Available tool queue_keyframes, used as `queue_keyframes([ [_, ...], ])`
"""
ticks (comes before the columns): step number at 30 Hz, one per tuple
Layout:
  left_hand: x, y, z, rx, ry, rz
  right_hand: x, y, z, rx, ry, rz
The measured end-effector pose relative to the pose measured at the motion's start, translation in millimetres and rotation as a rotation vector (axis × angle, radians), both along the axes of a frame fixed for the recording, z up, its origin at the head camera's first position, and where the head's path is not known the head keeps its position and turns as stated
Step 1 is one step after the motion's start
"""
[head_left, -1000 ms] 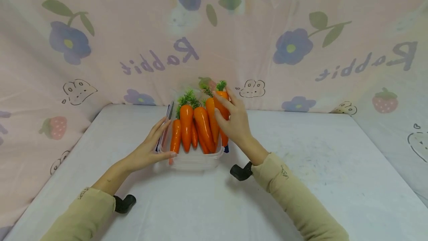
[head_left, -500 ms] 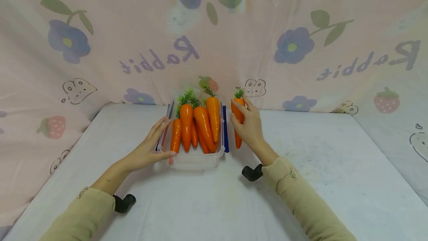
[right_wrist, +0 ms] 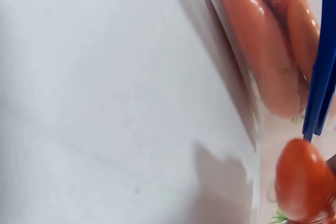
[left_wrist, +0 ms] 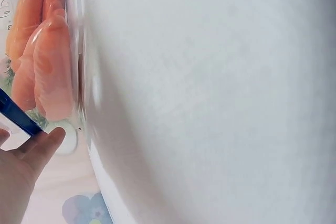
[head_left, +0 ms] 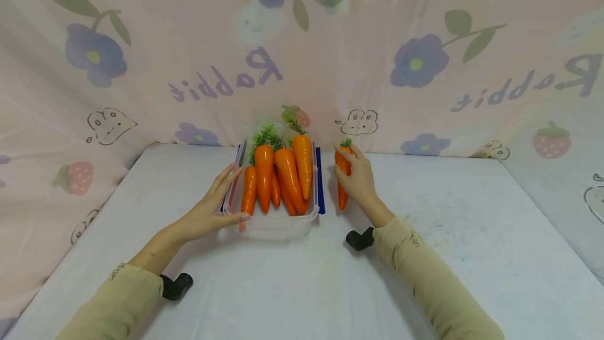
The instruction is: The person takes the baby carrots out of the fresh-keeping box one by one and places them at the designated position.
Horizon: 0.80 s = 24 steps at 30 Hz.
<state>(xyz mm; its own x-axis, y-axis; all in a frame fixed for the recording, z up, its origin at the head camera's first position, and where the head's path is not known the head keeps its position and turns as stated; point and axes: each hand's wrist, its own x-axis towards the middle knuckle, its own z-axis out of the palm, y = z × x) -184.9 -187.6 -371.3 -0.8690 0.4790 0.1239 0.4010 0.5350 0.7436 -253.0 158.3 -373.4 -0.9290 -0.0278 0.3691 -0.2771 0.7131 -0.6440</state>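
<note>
In the head view a clear plastic container holds several orange carrots with green leafy tops. My left hand rests along its left side, fingers nearly straight, thumb at the near left corner. In the left wrist view the fingers touch a blue side latch. To the right of the container, my right hand grips a single carrot from above, tip toward me. The right wrist view shows that carrot's orange end close up; most of the right hand is out of that view.
A blue latch flap stands out along the container's right side. The white table runs back to a patterned cloth hanging behind it. Black wrist-mounted pieces stick out by both sleeves.
My right hand has lifted a carrot from the container's right side and carried it right, then a little down and toward me beside the container. The left hand has stayed in place.
</note>
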Motion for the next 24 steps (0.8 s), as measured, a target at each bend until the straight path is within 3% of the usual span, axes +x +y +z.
queue_keyframes([
  [12,0.7,0.5,3.0,-0.012,0.002,0.005,-13.1,8.0,-8.7,0.018,-0.182,-0.011],
  [24,0.3,0.2,3.9,-0.004,-0.006,0.009,-12.1,10.5,-10.0,0.074,-0.322,-0.005],
])
